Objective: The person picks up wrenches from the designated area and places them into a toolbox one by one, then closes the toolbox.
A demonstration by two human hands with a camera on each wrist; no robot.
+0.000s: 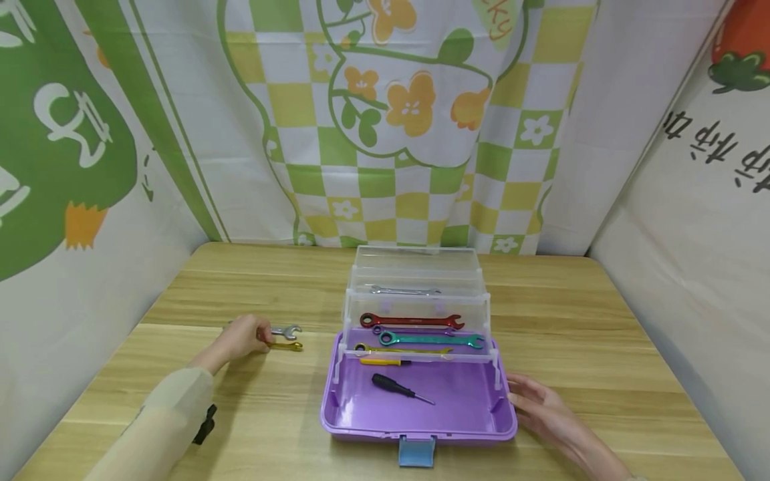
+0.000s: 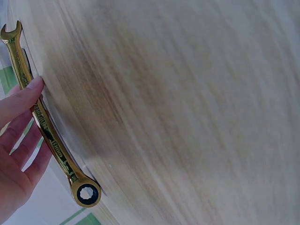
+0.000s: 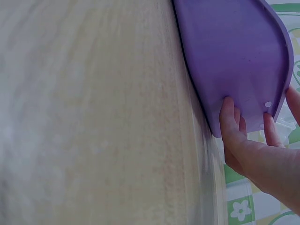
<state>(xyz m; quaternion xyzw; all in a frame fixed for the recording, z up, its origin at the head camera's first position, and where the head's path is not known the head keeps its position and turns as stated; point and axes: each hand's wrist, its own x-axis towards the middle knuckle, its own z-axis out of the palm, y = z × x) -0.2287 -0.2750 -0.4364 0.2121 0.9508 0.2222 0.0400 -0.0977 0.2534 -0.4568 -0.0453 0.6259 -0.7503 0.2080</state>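
Left of the toolbox, my left hand (image 1: 243,337) pinches a gold combination wrench (image 2: 49,129) between thumb and fingers. Its ratchet ring end shows in the left wrist view, and its open end points toward the box in the head view. A silver wrench (image 1: 287,331) lies just beyond that hand, partly hidden by it. My right hand (image 1: 544,411) touches the right side of the purple toolbox (image 3: 234,51), fingers extended against its outer wall. In the box's bottom lies a black screwdriver (image 1: 392,384); a yellow-handled tool (image 1: 381,362) is behind it.
Clear trays (image 1: 415,270) stand raised at the back of the toolbox. They carry a red wrench (image 1: 415,321), a green wrench (image 1: 430,339), a yellow wrench (image 1: 403,349), a purple one and a silver one. A blue latch (image 1: 416,452) hangs in front. Printed curtains surround the wooden table (image 1: 601,354).
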